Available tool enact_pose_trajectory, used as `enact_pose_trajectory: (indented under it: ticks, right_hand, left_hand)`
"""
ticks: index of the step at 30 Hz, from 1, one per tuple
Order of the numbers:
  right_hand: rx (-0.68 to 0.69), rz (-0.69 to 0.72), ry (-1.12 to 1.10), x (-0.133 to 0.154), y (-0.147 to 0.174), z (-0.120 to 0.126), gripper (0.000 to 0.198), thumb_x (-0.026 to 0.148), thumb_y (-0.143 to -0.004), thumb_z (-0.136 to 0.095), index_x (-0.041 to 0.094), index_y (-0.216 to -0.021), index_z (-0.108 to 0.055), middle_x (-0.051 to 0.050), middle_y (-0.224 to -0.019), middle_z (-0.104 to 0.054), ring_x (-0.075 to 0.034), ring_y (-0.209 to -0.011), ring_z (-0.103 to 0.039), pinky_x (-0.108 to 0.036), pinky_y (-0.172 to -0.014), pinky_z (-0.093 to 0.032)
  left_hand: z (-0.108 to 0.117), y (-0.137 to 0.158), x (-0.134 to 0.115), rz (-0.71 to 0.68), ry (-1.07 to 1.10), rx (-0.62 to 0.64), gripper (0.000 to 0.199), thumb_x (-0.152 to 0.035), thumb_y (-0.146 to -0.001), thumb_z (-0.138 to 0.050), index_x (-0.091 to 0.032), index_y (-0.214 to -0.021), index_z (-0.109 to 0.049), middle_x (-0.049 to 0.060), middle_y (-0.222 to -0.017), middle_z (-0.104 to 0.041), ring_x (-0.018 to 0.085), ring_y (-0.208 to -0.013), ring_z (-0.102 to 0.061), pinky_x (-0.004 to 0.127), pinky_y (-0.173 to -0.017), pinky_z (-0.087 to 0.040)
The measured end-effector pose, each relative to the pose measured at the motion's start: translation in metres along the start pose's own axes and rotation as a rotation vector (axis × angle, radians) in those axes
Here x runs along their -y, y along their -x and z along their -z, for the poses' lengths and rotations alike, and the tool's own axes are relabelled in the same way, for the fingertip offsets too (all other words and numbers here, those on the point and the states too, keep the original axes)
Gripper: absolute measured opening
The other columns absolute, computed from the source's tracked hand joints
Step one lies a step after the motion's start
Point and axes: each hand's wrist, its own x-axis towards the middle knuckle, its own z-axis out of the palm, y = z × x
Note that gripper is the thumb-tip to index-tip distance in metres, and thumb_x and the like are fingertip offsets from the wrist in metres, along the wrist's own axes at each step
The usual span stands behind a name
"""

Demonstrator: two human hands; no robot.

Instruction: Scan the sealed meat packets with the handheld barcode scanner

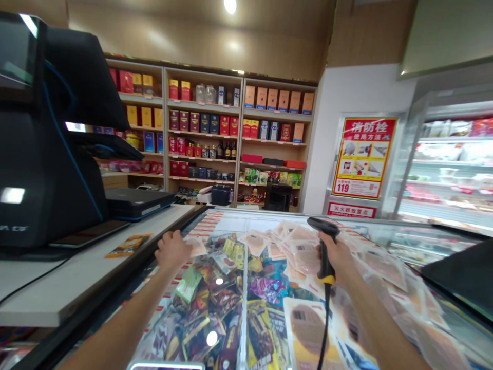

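My right hand [339, 254] is wrapped round the handle of a black barcode scanner [325, 257] with a yellow band at its base. Its cable hangs down over the glass. On the other side, my left hand [173, 250] is closed at the freezer's left edge, on a pale flat packet [197, 246] that sticks out to its right. Similar clear packets with a pinkish-brown round content form a pile [292, 246] under and around the scanner. One larger packet [310, 329] lies flat nearer to me, its barcode label facing up.
Below the glass of the chest freezer [243, 308] are colourful ice-cream wrappers [204, 303]. A black till [50, 139] stands on the white counter [77, 288] at left, near an orange packet [129, 245]. Shelves of boxes [204, 123] line the back wall.
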Motion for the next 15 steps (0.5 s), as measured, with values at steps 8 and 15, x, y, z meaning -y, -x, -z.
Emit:
enact_pose_trajectory:
  ticks: [8, 15]
  right_hand:
    - [-0.004, -0.02, 0.026, -0.007, -0.001, 0.003, 0.033, 0.047, -0.057, -0.052, 0.015, -0.059, -0.047, 0.001, -0.044, -0.052, -0.01, -0.037, -0.047, -0.021, -0.033, -0.036]
    - [0.022, 0.005, 0.028, -0.012, 0.002, -0.001, 0.034, 0.049, -0.059, -0.05, 0.015, -0.057, -0.048, 0.001, -0.041, -0.05, -0.01, -0.035, -0.046, -0.02, -0.033, -0.035]
  left_hand:
    - [-0.05, 0.014, -0.077, -0.18, 0.054, 0.196, 0.05, -0.036, -0.06, -0.05, -0.014, -0.105, -0.044, 0.014, -0.108, -0.048, 0.025, -0.101, -0.044, 0.032, -0.076, -0.037]
    - [-0.091, 0.033, -0.12, -0.236, 0.114, 0.347, 0.047, -0.038, -0.059, -0.056, -0.015, -0.099, -0.047, 0.012, -0.104, -0.053, 0.027, -0.099, -0.046, 0.033, -0.074, -0.038]
